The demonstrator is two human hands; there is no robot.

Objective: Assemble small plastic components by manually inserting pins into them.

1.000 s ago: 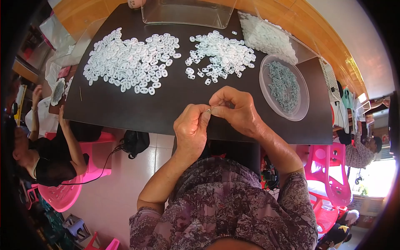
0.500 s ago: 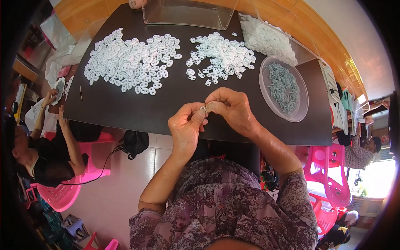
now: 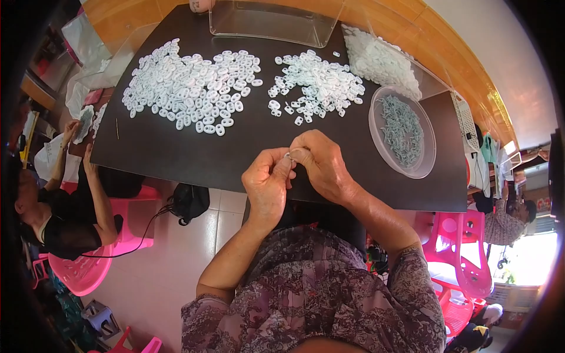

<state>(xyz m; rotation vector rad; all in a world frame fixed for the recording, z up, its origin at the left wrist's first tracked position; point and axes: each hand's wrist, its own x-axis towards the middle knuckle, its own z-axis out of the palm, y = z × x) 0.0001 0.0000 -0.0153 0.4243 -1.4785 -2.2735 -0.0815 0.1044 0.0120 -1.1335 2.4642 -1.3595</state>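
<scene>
Above the near edge of the dark table (image 3: 194, 154), my two hands meet fingertip to fingertip. Between thumb and fingers, my left hand (image 3: 266, 181) pinches a small white plastic piece (image 3: 288, 156), mostly covered by the fingers. My right hand (image 3: 322, 166) is closed at the same spot, its thumb and forefinger pressed together against the piece; whatever else it may hold is hidden. Beyond them lie a large pile of white oval two-holed pieces (image 3: 188, 88) and a smaller pile of white pieces (image 3: 321, 82). To the right stands a round clear tub (image 3: 425, 160) of small grey-green parts (image 3: 401, 130).
A clear rectangular bin (image 3: 271, 32) is at the far edge, beside a clear bag of white pieces (image 3: 379, 62). A thin stick (image 3: 117, 129) lies at left. Another person (image 3: 70, 212) works at the left; pink chairs (image 3: 456, 250) stand on both sides.
The view has shifted slightly, so the table and piles appear a little lower and to the right. My hands stay joined around the small piece, the right one tilted slightly differently.
</scene>
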